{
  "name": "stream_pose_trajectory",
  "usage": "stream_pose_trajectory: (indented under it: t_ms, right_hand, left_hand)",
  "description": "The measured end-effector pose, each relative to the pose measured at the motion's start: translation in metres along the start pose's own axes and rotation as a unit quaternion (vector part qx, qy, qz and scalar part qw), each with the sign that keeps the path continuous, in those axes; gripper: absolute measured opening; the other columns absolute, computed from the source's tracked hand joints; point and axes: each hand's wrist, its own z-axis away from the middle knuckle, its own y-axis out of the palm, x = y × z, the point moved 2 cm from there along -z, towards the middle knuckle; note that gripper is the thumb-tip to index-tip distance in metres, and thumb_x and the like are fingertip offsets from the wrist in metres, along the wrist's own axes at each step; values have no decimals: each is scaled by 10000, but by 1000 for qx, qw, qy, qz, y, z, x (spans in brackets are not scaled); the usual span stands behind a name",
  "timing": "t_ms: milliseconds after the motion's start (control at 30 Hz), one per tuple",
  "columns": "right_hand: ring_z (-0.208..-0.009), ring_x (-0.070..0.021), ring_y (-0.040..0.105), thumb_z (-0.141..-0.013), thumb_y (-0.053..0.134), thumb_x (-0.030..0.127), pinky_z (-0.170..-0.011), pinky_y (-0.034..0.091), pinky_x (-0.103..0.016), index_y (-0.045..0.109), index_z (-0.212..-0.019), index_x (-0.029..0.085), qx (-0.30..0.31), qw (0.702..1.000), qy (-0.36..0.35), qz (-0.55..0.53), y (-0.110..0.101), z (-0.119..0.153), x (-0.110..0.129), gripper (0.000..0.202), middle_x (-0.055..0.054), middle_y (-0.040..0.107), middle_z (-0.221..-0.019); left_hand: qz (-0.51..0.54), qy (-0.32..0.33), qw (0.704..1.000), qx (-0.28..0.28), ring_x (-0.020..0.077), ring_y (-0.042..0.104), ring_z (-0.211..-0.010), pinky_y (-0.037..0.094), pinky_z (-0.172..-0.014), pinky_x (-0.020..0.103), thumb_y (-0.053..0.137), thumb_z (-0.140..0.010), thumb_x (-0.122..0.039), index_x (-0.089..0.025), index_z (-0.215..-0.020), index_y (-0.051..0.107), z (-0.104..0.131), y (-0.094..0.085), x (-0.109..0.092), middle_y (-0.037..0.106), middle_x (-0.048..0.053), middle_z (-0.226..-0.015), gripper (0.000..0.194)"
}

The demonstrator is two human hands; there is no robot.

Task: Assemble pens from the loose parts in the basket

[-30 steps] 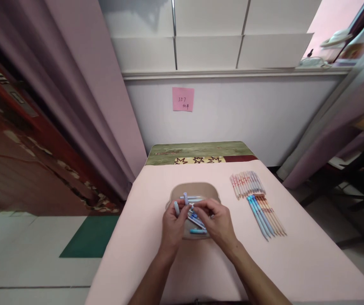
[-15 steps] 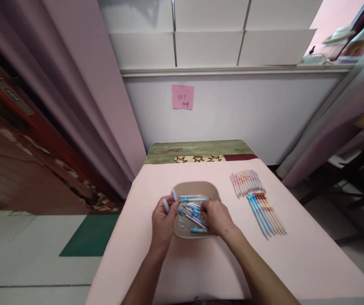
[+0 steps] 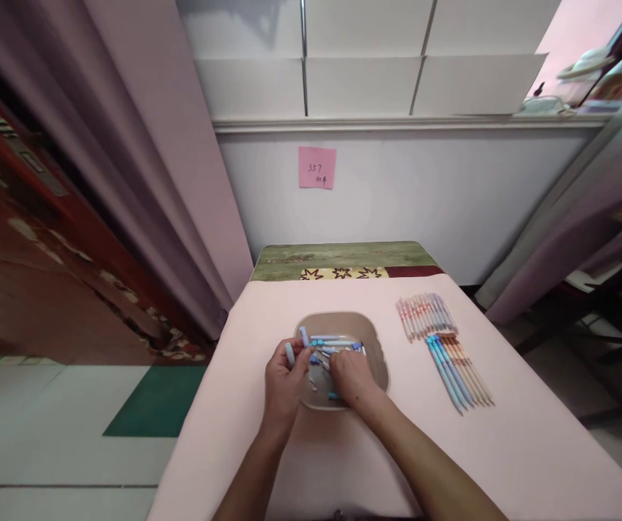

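A beige plastic tub (image 3: 381, 362) holds loose mechanical pencil parts (image 3: 328, 340) in blue, white and teal. At its left rim, my left hand (image 3: 284, 380) is closed around light blue pencil barrel pieces (image 3: 290, 354); one sticks out between the fingers and another stands up near the fingertips. Inside the tub, my right hand (image 3: 350, 373) reaches down among the parts with its fingers curled. The back of that hand hides the fingertips, so what they pinch does not show. Small white bits lie on the tub floor between the hands.
Right of the tub, a row of pale patterned pencils (image 3: 426, 317) lies on the pink cloth (image 3: 224, 427). Just in front of it is a row of blue and beige pencils (image 3: 460, 373). A pink note (image 3: 317, 168) is stuck to the wall behind the table.
My right hand has moved left across the tub, toward my left hand, covering the middle parts. Some parts now lie farther right. My left hand keeps its hold on the barrel pieces.
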Motion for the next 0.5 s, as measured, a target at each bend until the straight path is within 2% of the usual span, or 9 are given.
stream_pose_trajectory:
  t_ms: [133, 200, 233, 267, 300, 367, 433, 467, 500]
  right_hand:
    - [-818, -281, 698, -824, 535, 187, -694, 494, -326, 728, -876, 128, -31, 999, 27, -23, -7, 5, -18, 209, -178, 731, -859]
    - [-793, -249, 691, -838, 525, 234, -689, 492, -317, 709, -968, 168, -76, 992, 43, -94, -15, 9, -32, 234, -122, 735, -831]
    - [-750, -220, 684, -827, 541, 240, -675, 490, -300, 681, -1056, 186, -112, 976, 45, -182, -21, 12, -40, 273, -82, 731, -785]
    - [-684, -191, 668, -810, 560, 244, -644, 488, -280, 636, -1145, 195, -142, 946, 43, -289, -27, 16, -46, 347, -42, 717, -721]
    - [-621, -167, 645, -801, 574, 260, -605, 485, -261, 603, -1190, 194, -163, 898, 36, -407, -32, 20, -52, 396, -12, 696, -672]
    - [-556, -138, 612, -796, 594, 320, -546, 481, -238, 614, -1141, 171, -165, 769, 17, -617, -44, 30, -58, 376, 0, 674, -651]
    - [-591, -126, 625, -779, 635, 364, -559, 498, -226, 654, -1007, 160, -141, 648, -6, -748, -55, 39, -57, 306, -26, 690, -730]
    - [-628, -123, 636, -757, 672, 360, -590, 511, -224, 660, -975, 161, -131, 606, -17, -784, -60, 44, -56, 295, -37, 698, -780]
    - [-659, -120, 642, -731, 712, 344, -620, 518, -221, 661, -974, 168, -127, 579, -27, -805, -63, 47, -54, 304, -39, 701, -817]
  left_hand:
    - [-6, 8, 1000, 15, 108, 531, -591, 418, -559, 206, 680, -758, -366, -179, -896, 631, 2, 3, -3, 628, -17, -690, 238]
    - [-12, 10, 1000, 25, 102, 509, -574, 409, -550, 203, 685, -755, -359, -174, -872, 634, 3, 5, -4, 620, -19, -679, 225]
    - [-12, 9, 999, 32, 101, 508, -577, 409, -552, 204, 685, -755, -356, -172, -864, 635, 4, 6, -4, 624, -16, -689, 220]
    - [-11, 7, 999, 37, 104, 512, -583, 412, -555, 207, 685, -756, -355, -172, -861, 635, 4, 7, -3, 628, -13, -701, 218]
    - [-9, 4, 999, 41, 109, 519, -592, 417, -560, 211, 685, -755, -356, -172, -860, 634, 5, 9, -2, 631, -9, -709, 218]
    - [-6, 1, 999, 44, 118, 534, -604, 427, -570, 221, 688, -749, -358, -170, -858, 634, 5, 12, -1, 632, -3, -716, 224]
    - [-10, 5, 999, 43, 123, 537, -607, 428, -567, 223, 697, -737, -359, -167, -849, 639, 6, 15, 0, 633, 2, -717, 230]
    - [-13, 8, 999, 42, 125, 538, -611, 428, -566, 222, 700, -732, -358, -166, -847, 642, 7, 16, 0, 636, 6, -724, 232]
    - [-15, 9, 999, 43, 125, 537, -614, 427, -563, 221, 701, -732, -357, -164, -849, 645, 7, 17, -1, 637, 9, -730, 233]
